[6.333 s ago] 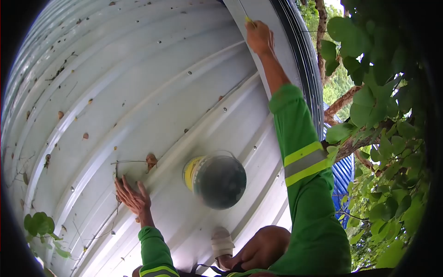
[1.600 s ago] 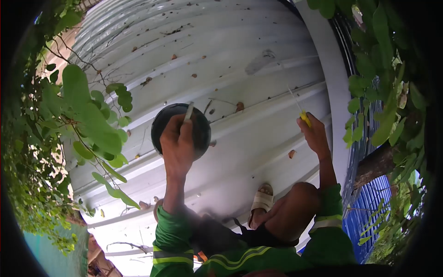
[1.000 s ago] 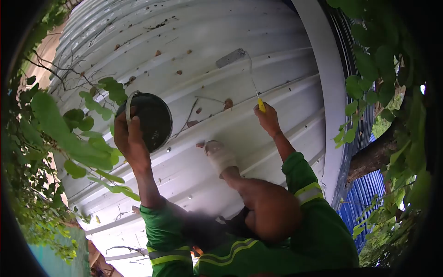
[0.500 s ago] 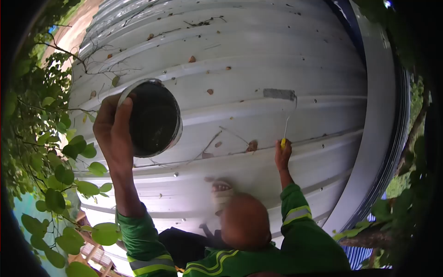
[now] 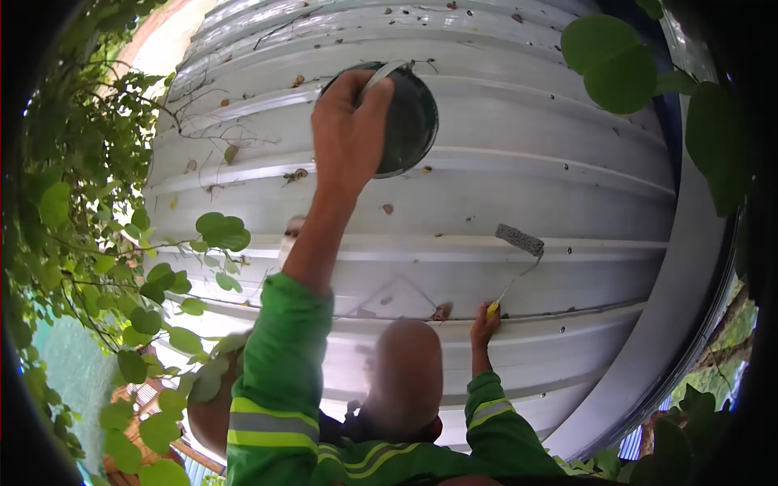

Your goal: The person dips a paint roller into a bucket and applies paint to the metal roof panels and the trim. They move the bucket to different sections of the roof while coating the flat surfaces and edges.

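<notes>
As left fingers [image 5: 376,100] clench a bucket handle [image 5: 390,69], right fingers [image 5: 485,321] grasp a roller [image 5: 493,309] (seemingly yellow-handled), head [image 5: 519,240] beyond.

The single view is worn on the person's head, facing forward and steeply down past the person's knee [image 5: 408,368] onto ribbed metal sheeting [image 5: 486,194]. Its very wide lens bows the ribs and darkens the picture's rim. The left hand [image 5: 350,134] sits nearer the lens and looks larger than the right hand [image 5: 485,324]. Leafy branches [image 5: 130,324] fill the left side, and large leaves [image 5: 620,73] cross the upper right.
</notes>
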A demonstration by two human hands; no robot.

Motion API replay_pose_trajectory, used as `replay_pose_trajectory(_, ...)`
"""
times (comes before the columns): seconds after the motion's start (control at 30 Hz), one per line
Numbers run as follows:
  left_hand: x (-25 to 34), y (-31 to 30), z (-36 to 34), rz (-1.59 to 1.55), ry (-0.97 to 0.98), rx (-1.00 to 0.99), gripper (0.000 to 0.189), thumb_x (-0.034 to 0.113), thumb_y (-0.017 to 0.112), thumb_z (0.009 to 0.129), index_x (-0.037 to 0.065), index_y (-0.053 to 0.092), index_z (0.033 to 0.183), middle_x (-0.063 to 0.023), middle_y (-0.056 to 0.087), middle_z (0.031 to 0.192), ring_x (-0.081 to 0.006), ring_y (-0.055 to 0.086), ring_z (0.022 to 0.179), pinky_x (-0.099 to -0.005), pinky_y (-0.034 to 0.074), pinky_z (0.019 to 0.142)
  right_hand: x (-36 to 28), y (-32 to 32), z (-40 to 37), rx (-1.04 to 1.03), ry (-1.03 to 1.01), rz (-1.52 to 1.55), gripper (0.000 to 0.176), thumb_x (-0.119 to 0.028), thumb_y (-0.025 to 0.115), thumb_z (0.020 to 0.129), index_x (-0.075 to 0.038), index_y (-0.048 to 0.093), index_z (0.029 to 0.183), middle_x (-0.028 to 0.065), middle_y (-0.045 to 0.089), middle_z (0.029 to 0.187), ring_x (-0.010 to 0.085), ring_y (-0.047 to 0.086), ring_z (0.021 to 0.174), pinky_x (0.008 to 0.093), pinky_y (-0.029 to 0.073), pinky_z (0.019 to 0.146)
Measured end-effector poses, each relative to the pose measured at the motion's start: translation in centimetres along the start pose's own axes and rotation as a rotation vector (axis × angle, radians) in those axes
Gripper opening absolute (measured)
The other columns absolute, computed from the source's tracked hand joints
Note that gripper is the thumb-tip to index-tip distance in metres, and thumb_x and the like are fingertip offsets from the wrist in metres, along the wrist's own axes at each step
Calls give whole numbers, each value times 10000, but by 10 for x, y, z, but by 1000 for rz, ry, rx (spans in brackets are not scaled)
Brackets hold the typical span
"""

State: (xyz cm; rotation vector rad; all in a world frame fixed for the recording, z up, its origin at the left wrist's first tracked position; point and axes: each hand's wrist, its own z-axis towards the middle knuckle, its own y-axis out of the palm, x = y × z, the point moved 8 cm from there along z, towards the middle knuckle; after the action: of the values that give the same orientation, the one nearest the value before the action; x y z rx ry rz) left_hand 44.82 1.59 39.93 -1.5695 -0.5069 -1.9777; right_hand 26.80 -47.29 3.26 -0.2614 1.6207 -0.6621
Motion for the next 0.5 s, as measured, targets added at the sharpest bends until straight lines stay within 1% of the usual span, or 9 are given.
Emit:
replay_pose_trajectory(0.03, 1, 14, 9, -6, 40, 5, 310, 255, 634, 871, -45, 689, 928, -84, 677, 779, -136, 589, 717, -306, 478, 714, 2, 0, 0, 25, 13, 14, 272, -244, 601, 947, 16, 546, 888, 101, 582, 808, 209, 536, 739, 369, 450, 691)
replay_pose_trajectory(0.13, 1, 65, 36, -102, -145, -31, 313, 260, 635, 858, -41, 696, 912, -88, 684, 791, -153, 595, 733, -311, 475, 727, 7, -2, -3, 47, 2, -157, 252, -216, 621, 911, 25, 548, 921, 146, 582, 808, 277, 569, 757, 410, 460, 711)
replay_pose_trajectory(0.23, -10, 105, 72, -223, -102, -29, 306, 255, 633, 860, -39, 700, 911, -85, 688, 787, -154, 597, 728, -306, 476, 731, 5, 0, -2, -39, 135, -111, 263, -233, 629, 913, 24, 573, 914, 143, 607, 800, 295, 587, 738, 420, 473, 694)
replay_pose_trajectory(0.3, -15, 127, 98, -240, -112, -66, 306, 257, 631, 862, -37, 702, 906, -81, 686, 774, -154, 599, 719, -308, 478, 724, -8, -17, -4, 3, 168, -63, 226, -208, 638, 916, 12, 583, 913, 128, 617, 793, 270, 590, 724, 402, 480, 677)
replay_pose_trajectory(0.33, -16, 137, 110, -249, -118, -80, 306, 258, 629, 862, -37, 702, 903, -79, 685, 767, -155, 600, 715, -309, 480, 720, -15, -32, -7, 22, 181, -40, 208, -195, 642, 918, 6, 588, 913, 120, 622, 790, 258, 591, 716, 393, 484, 668)
replay_pose_trajectory(0.4, -17, 171, 130, -289, -106, -182, 312, 257, 628, 865, -44, 699, 906, -97, 684, 762, -167, 604, 704, -322, 485, 722, -17, -87, -7, 60, 311, -90, 156, -149, 663, 918, -6, 599, 922, 109, 628, 800, 213, 584, 714, 354, 489, 663)
replay_pose_trajectory(0.43, -16, 189, 141, -308, -95, -233, 316, 257, 628, 866, -48, 698, 907, -106, 684, 759, -174, 606, 698, -328, 487, 723, -33, -120, -4, 93, 120, -253, 147, -128, 678, 918, -4, 602, 930, 98, 625, 796, 185, 565, 704, 332, 488, 654)
replay_pose_trajectory(0.47, -15, 207, 153, -279, -33, -251, 318, 256, 629, 867, -52, 695, 911, -126, 685, 764, -193, 615, 700, -335, 489, 728, -37, -152, -5, 130, 177, -263, 149, -131, 668, 926, 1, 599, 923, 100, 620, 801, 191, 556, 695, 339, 483, 646)
replay_pose_trajectory(0.5, -15, 224, 165, -243, 27, -255, 321, 254, 629, 868, -56, 693, 915, -145, 686, 769, -213, 624, 703, -343, 492, 733, -63, -178, -7, 183, 163, -267, 143, -130, 648, 936, -1, 592, 914, 117, 610, 803, 194, 549, 707, 349, 478, 654)
